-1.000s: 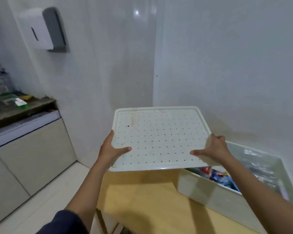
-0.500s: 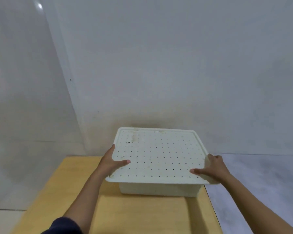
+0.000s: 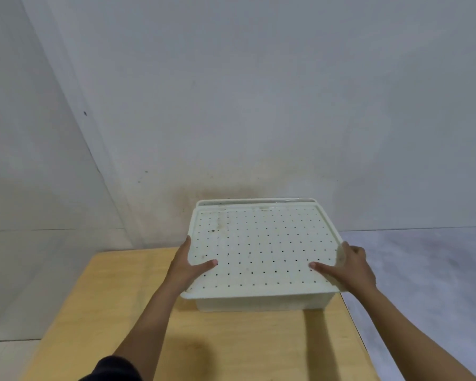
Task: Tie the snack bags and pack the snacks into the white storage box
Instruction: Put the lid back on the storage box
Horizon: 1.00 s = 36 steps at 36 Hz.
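We hold the lid on the white storage box.

The white storage box (image 3: pixel 261 303) sits on the wooden table (image 3: pixel 231 342), low in the middle of the frame. Our left hand (image 3: pixel 187 266) grips the left edge of the dotted lid (image 3: pixel 261 248), thumb on top. Our right hand (image 3: pixel 351 266) grips the right edge the same way. The lid sits a bit forward, so the box's back rim shows.

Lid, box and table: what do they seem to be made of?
The lid looks like off-white moulded plastic, matt, with a raised rim, rows of small holes and some brownish stains. The box under it looks like the same plastic, perhaps slightly translucent. The table looks like pale wood or laminate with a smooth, faintly grained top.
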Available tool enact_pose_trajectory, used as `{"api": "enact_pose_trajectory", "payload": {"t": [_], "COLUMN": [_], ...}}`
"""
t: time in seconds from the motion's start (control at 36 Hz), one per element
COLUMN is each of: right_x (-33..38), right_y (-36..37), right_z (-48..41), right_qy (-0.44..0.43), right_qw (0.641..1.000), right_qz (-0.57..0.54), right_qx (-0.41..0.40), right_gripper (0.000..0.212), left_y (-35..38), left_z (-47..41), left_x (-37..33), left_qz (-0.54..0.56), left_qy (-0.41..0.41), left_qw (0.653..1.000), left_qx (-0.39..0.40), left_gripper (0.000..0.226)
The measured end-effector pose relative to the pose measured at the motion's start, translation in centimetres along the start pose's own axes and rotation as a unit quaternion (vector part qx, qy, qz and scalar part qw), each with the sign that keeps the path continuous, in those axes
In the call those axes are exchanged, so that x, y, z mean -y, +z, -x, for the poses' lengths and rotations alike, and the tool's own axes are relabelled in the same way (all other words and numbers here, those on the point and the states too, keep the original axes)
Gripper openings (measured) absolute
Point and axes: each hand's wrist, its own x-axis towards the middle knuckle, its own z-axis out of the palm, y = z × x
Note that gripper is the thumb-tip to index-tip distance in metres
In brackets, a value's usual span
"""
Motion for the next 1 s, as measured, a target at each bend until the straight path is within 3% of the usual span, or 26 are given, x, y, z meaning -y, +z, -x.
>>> {"api": "enact_pose_trajectory", "payload": {"t": [0.22,0.58,0.67,0.72,0.81,0.86,0.92,1.0], "right_x": [0.9,0.6,0.7,0.9,1.5,2.3,3.3,4.3], "right_y": [0.8,2.7,2.9,3.0,3.4,4.1,5.1,6.5], "right_z": [-1.4,-3.5,-3.5,-3.3,-2.9,-2.4,-1.5,-0.4], "right_qy": [-0.009,-0.014,-0.031,-0.066,-0.113,-0.135,-0.146,-0.154], "right_qw": [0.997,0.992,0.986,0.977,0.969,0.963,0.964,0.967], "right_qz": [0.065,0.118,0.152,0.187,0.215,0.228,0.217,0.202], "right_qx": [-0.031,-0.042,-0.060,-0.075,-0.046,-0.041,-0.045,-0.021], "right_gripper": [0.094,0.105,0.097,0.079,0.058,0.048,0.050,0.070], "left_y": [0.1,0.1,0.3,0.5,1.0,2.0,3.7,6.0], "left_z": [-1.9,-4.2,-4.2,-4.0,-3.6,-3.2,-2.2,-0.9], "left_x": [-0.1,0.6,0.5,0.2,-0.3,-0.9,-1.6,-2.2], "left_qz": [0.002,0.013,-0.047,-0.139,-0.304,-0.354,-0.359,-0.351], "left_qy": [0.029,0.032,0.047,0.067,0.122,0.140,0.134,0.147], "left_qw": [1.000,0.999,0.997,0.987,0.944,0.924,0.923,0.924], "left_qx": [-0.010,-0.021,-0.025,-0.039,-0.050,-0.031,0.008,0.022], "left_gripper": [0.108,0.102,0.100,0.094,0.075,0.065,0.062,0.063]}}
